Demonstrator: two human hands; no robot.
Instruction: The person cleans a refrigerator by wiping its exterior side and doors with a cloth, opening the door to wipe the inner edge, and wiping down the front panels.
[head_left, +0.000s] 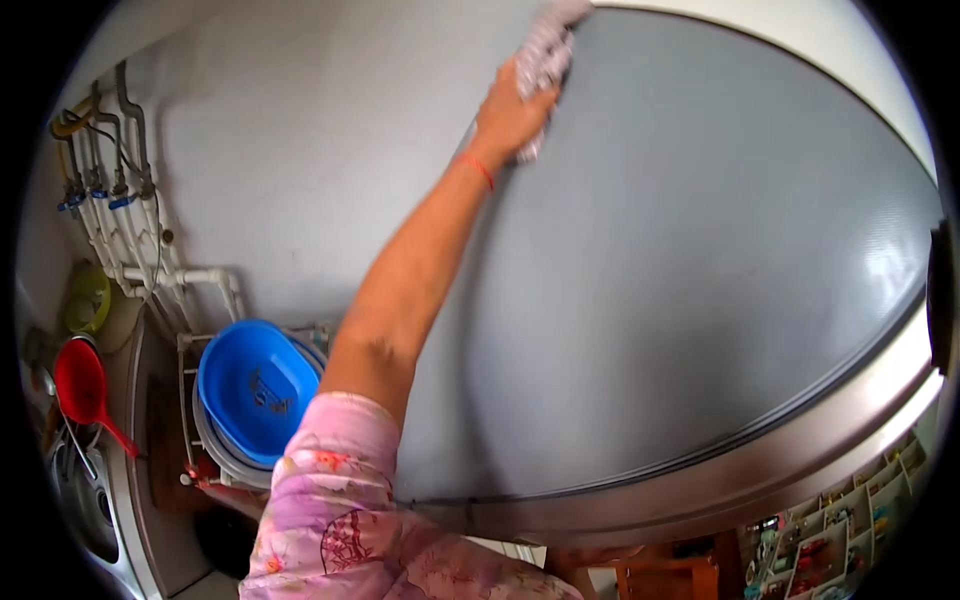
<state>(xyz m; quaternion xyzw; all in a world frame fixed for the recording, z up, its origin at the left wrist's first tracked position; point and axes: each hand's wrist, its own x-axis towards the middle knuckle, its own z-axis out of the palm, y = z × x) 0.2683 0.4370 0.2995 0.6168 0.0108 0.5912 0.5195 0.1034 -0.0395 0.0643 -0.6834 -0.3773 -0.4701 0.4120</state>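
Observation:
My left hand (515,115) is raised at the end of an outstretched arm. Its fingers are closed around a crumpled pale pink-and-white cloth (545,60). The cloth lies against the upper left edge of a large smooth grey panel (680,250), which looks like the side of a refrigerator. A red string circles the wrist, and the sleeve is pink with a flower print. My right hand is out of view.
At the left, a blue basin (235,375) rests with other basins on a white rack (185,400). White pipes (195,275) with blue valves run along the wall. A red ladle (80,380) hangs by a metal sink (90,510). A compartmented organizer (840,530) stands lower right.

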